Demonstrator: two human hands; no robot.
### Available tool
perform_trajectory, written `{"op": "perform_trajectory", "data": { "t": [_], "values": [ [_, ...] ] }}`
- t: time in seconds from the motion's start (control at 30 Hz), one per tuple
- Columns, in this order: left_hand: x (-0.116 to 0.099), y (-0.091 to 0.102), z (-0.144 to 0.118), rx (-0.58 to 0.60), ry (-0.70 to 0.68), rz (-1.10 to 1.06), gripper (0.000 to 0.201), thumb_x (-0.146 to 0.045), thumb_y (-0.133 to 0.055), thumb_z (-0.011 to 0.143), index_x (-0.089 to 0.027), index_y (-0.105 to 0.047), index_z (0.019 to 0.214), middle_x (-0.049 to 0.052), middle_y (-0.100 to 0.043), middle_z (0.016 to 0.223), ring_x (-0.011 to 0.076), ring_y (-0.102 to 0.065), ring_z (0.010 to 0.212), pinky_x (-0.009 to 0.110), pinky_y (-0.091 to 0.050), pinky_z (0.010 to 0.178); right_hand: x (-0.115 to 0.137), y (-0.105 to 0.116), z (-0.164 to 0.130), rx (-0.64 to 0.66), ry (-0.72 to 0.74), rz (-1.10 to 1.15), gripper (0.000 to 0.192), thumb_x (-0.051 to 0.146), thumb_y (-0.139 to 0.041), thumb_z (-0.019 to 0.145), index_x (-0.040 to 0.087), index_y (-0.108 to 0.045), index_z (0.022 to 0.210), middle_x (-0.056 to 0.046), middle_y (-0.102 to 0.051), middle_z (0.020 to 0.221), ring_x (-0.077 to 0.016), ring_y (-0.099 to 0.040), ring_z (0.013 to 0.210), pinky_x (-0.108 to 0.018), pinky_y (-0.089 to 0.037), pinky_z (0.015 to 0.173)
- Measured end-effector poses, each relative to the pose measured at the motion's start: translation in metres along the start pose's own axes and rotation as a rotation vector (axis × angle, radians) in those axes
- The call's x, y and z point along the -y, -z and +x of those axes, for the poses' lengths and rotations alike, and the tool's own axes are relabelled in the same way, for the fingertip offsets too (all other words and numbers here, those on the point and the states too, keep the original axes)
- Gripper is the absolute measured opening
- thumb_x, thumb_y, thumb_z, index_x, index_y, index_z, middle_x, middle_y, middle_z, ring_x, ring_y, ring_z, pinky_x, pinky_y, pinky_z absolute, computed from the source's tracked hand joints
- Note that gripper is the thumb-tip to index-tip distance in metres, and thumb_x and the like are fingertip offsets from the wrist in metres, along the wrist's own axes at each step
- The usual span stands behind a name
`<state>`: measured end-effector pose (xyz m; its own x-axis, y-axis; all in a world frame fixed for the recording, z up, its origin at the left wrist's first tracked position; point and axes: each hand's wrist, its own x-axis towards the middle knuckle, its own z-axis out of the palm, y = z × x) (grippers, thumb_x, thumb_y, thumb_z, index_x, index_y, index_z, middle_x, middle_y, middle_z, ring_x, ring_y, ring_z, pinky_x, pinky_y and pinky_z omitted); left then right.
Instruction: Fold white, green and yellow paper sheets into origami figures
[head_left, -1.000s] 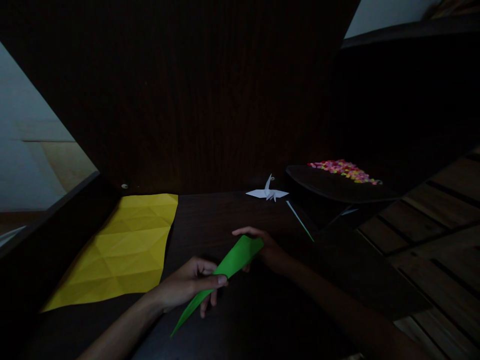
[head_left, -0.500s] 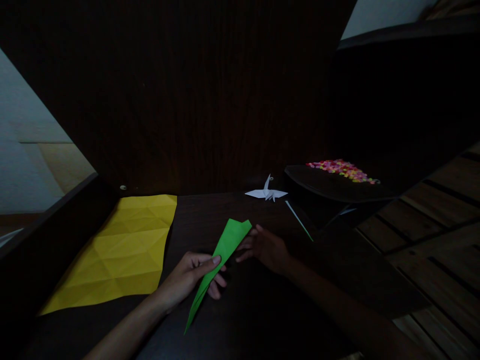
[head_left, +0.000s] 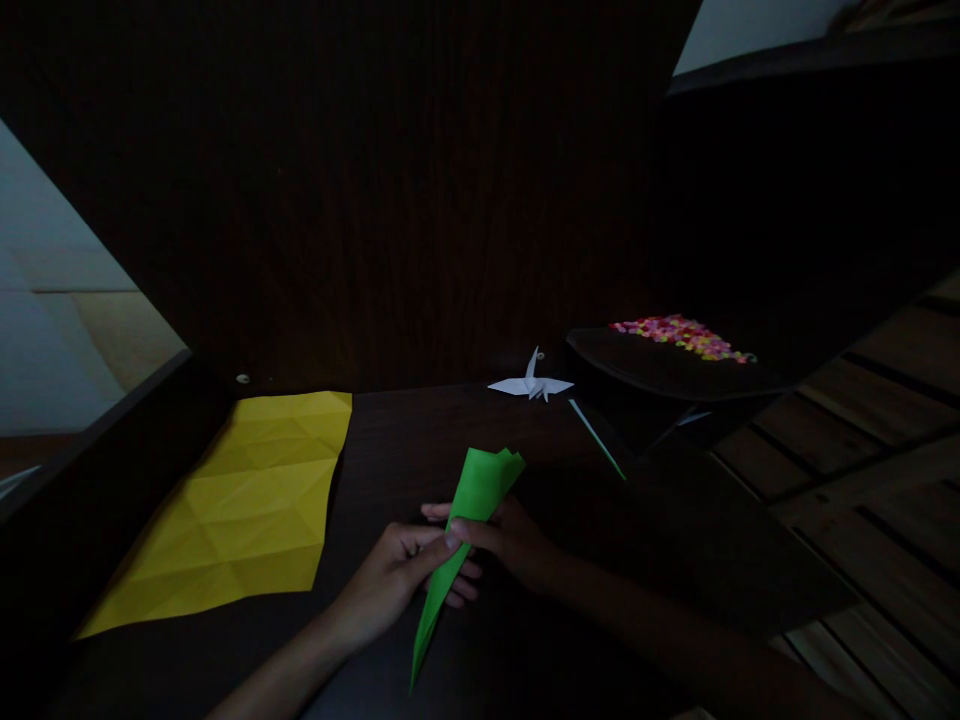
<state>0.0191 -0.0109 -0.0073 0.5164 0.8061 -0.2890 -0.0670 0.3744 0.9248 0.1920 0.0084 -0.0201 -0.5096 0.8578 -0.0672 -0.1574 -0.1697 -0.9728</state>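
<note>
Head view is showing the left hand (head_left: 397,575) and right hand (head_left: 517,540) both pinching a narrow folded green paper (head_left: 465,520) above the dark surface (head_left: 390,440), seemingly mid-crease, which likely needs aligned edges before pressing.

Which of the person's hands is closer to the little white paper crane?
Right. The right hand lies nearer below the white paper crane; the left hand sits farther down-left. Both pinch the green folded paper.
</note>
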Motion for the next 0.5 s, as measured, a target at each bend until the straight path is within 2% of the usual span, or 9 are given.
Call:
{"op": "perform_trajectory", "data": {
  "t": [0.23, 0.5],
  "values": [
    [0.0014, -0.0013, -0.0010, 0.038, 0.036, 0.039, 0.044, -0.051, -0.063, 0.080, -0.009, -0.072, 0.089, 0.014, -0.075, 0.087, 0.0245, -0.072, 0.074, 0.036, -0.057, 0.070, 0.0001, -0.0062, -0.0003, -0.153, -0.027, 0.114, 0.032, 0.039, -0.077, 0.068, 0.018, -0.075, 0.093, -0.011, -0.073, 0.101, -0.0295, -0.066, 0.098, -0.045, -0.049, 0.089],
    [0.0002, -0.0021, -0.0019, 0.046, 0.055, 0.016, 0.042, -0.050, -0.069, 0.075, -0.010, -0.071, 0.089, 0.014, -0.075, 0.088, 0.0237, -0.073, 0.074, 0.033, -0.057, 0.068, 0.0015, -0.0046, 0.0033, -0.258, -0.069, 0.214, 0.036, 0.041, -0.079, 0.066, 0.016, -0.074, 0.091, -0.013, -0.074, 0.097, -0.0302, -0.067, 0.097, -0.045, -0.048, 0.090]
  ]
}}
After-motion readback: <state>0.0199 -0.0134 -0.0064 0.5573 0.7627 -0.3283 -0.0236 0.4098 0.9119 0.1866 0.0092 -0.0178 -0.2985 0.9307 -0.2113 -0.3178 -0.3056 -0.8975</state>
